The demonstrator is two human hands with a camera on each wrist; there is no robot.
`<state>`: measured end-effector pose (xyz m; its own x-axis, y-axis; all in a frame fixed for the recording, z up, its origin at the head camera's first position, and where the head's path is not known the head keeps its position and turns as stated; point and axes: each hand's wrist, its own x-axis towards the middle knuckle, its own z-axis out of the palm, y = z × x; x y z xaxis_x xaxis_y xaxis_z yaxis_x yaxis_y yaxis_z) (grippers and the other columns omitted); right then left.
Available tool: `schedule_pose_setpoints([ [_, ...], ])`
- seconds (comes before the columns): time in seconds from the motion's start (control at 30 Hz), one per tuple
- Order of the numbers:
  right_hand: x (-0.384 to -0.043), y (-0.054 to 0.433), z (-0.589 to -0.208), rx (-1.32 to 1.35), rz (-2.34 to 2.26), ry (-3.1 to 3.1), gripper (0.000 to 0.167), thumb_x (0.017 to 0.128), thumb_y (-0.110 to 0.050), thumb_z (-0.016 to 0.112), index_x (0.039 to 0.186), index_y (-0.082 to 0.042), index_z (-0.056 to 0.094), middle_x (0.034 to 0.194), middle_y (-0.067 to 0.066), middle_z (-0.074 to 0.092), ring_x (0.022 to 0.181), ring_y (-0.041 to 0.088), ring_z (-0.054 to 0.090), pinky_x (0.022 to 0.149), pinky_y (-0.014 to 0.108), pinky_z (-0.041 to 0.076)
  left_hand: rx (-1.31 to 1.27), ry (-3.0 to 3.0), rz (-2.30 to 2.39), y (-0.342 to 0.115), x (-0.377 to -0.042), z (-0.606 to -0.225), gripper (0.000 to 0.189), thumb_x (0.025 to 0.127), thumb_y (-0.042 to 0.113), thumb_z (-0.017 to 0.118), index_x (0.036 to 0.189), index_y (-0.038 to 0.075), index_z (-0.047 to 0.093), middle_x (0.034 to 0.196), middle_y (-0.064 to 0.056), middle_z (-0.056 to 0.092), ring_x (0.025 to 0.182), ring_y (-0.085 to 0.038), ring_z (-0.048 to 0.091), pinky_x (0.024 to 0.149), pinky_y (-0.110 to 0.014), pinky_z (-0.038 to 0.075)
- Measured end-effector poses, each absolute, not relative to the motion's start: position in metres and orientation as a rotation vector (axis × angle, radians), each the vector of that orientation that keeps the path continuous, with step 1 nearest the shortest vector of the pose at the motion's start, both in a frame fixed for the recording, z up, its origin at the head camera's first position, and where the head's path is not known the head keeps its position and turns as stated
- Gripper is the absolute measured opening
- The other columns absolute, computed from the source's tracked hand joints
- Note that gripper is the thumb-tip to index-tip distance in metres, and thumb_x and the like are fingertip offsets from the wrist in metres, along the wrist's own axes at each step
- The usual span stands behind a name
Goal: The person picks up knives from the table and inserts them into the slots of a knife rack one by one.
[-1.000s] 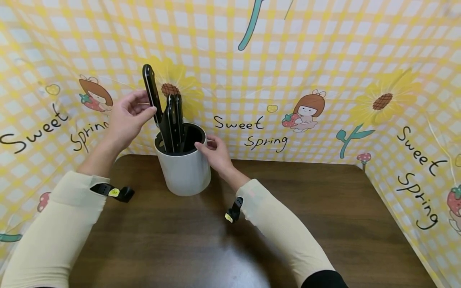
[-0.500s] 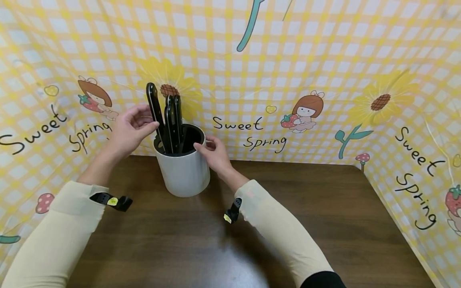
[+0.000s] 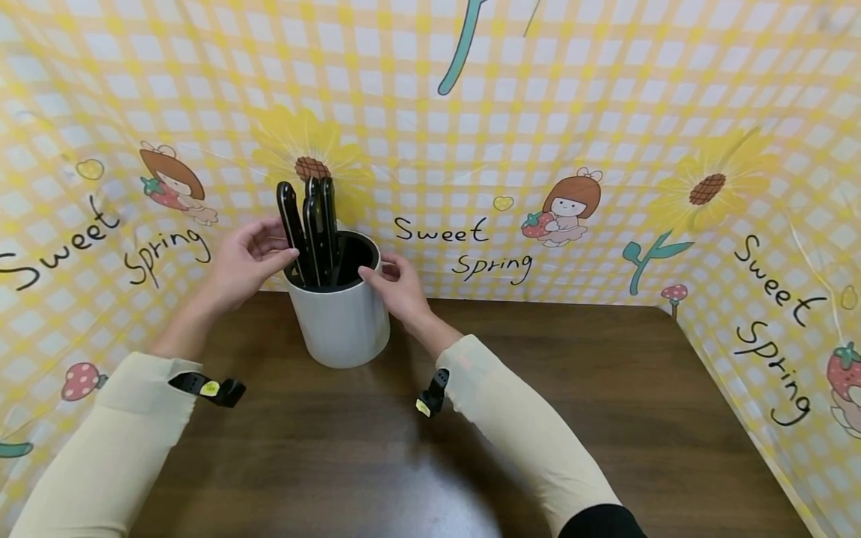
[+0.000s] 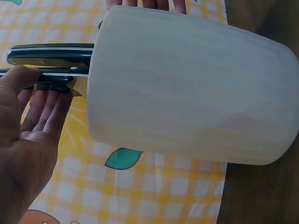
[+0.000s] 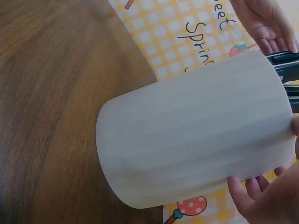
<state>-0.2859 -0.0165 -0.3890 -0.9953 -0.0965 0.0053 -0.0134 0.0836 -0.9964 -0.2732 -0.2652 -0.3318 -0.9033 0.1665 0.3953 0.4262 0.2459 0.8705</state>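
A white, round knife holder (image 3: 341, 329) with a dark inside stands upright on the table. At its left, my left hand (image 3: 244, 263) pinches a black-handled knife (image 3: 287, 205) between thumb and fingers, low on the handle near the rim. The blade is hidden inside the holder. Beside it several other black handles (image 3: 327, 213) stick up. My right hand (image 3: 401, 290) grips the holder's right side, thumb at the rim and fingers behind. From the right wrist camera, fingertips (image 5: 237, 186) lie along the white wall.
The brown wooden table (image 3: 538, 418) extends to the front and right. A yellow checked cloth (image 3: 430, 134) with printed flowers and figures hangs behind and at both sides, close to the holder's back. Each wrist wears a black camera (image 3: 208, 387) on a strap.
My left hand has lowered the knife into the holder, and its handle now stands about level with the others. My right hand has stayed at the holder's side.
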Motion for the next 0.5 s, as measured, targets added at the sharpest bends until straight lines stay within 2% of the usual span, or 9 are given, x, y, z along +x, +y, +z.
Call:
schedule_pose_setpoints([
  [0.37, -0.285, -0.017, -0.386, -0.108, -2.069, 2.264, 0.054, 0.096, -0.031, 0.074, 0.141, -0.009, 0.056, 0.137, 0.012, 0.056, 0.125, 0.025, 0.055, 0.106, 0.04, 0.051, -0.581, -2.288, -1.74, -0.268, -0.272, -0.344, 0.038, 0.093, -0.011, 0.065, 0.123, 0.01, 0.054, 0.106, 0.01, 0.062, 0.096, 0.0, 0.064, 0.082, -0.01, 0.053],
  [0.5, -0.284, -0.016, -0.386, -0.099, -2.073, 2.26, 0.054, 0.095, -0.032, 0.075, 0.141, -0.01, 0.056, 0.137, 0.012, 0.056, 0.125, 0.025, 0.056, 0.105, 0.041, 0.051, -0.566, -2.295, -1.751, -0.268, -0.271, -0.345, 0.038, 0.093, -0.011, 0.065, 0.123, 0.009, 0.054, 0.106, 0.011, 0.062, 0.096, 0.0, 0.063, 0.082, -0.01, 0.053],
])
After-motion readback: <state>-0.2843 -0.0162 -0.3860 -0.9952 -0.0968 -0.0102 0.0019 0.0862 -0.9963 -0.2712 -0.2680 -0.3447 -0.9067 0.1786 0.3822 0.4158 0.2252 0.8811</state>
